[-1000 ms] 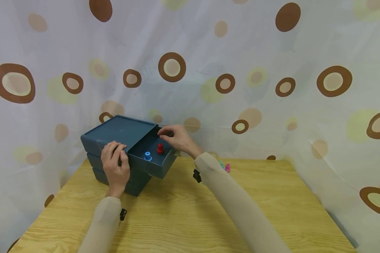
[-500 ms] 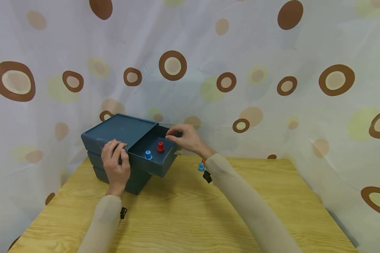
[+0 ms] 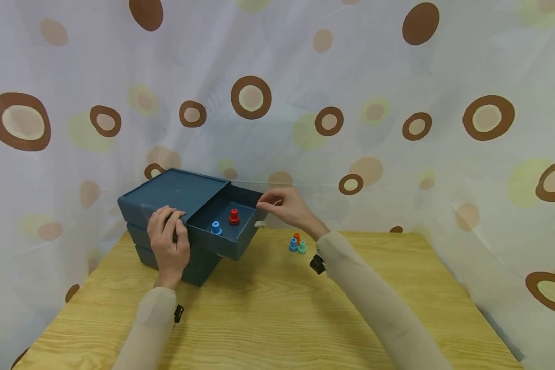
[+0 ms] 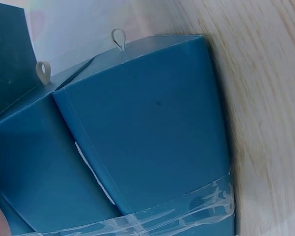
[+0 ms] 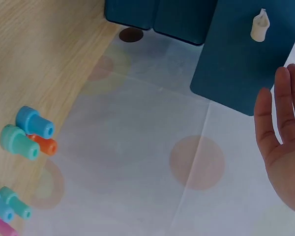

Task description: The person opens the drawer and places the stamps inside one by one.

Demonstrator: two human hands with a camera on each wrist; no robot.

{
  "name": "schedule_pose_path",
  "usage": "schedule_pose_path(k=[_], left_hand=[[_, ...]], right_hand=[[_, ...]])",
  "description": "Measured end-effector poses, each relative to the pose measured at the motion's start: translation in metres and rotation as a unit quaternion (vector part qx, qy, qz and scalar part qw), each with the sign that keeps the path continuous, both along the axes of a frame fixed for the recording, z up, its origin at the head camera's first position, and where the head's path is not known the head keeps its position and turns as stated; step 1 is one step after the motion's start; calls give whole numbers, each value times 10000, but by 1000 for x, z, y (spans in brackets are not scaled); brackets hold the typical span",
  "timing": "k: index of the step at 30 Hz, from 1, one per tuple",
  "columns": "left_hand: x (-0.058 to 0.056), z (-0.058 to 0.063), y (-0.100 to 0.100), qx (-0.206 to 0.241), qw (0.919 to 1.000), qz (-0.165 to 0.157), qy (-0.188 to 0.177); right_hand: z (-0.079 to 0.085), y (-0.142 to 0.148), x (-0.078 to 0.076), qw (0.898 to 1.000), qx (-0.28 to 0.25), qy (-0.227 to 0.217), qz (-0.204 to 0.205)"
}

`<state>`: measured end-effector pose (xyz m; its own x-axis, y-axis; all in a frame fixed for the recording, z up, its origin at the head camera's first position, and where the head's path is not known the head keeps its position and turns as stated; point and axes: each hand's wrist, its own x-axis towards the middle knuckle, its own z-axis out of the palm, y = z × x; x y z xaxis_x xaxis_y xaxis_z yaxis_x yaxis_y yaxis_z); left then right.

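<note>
A dark blue drawer cabinet (image 3: 173,192) stands at the left of the table with its top drawer (image 3: 240,244) pulled out. Inside that drawer sit a light blue peg (image 3: 216,228) and a red peg (image 3: 234,217), both small stepped plastic pieces, upright. My left hand (image 3: 168,241) rests against the cabinet's near side, fingertips over the top edge; in the left wrist view only a bit of it shows. At the drawer's far front corner is my right hand (image 3: 287,205), holding nothing, its fingers (image 5: 283,98) loosely extended beside the drawer front with its pale pull tab (image 5: 260,25).
On the table right of the cabinet stand a blue peg (image 3: 293,245), a green peg (image 3: 302,247) and an orange peg (image 3: 297,237). The right wrist view shows more, including a pink peg (image 5: 2,225). Behind the table hangs a patterned curtain (image 3: 277,133).
My right hand has moved right, from over the drawer's inside to its front rim. The orange, blue and green pegs have come out from behind the arm. My left hand stays put.
</note>
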<state>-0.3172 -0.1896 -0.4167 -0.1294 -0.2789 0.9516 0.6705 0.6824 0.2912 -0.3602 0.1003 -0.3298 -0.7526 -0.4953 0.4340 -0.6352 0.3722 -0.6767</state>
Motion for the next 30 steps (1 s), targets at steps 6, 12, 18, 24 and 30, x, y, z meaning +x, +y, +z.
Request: schedule_pose_path(k=[6, 12, 18, 24, 30], left_hand=[[2, 0, -1, -58, 9998, 51, -178], [2, 1, -2, -38, 9999, 91, -132], [1, 2, 0, -18, 9999, 51, -142], [-1, 1, 1, 41, 9999, 58, -106], [0, 1, 1, 50, 9998, 99, -153]], right_hand=[[-13, 12, -1, 9999, 3, -129, -4], [-28, 28, -4, 9980, -208, -592, -42], [-39, 49, -2, 9950, -282, -931, -201], [-30, 66, 21, 9923, -202, -1151, -417], [-48, 91, 14, 9894, -222, -1313, -585]])
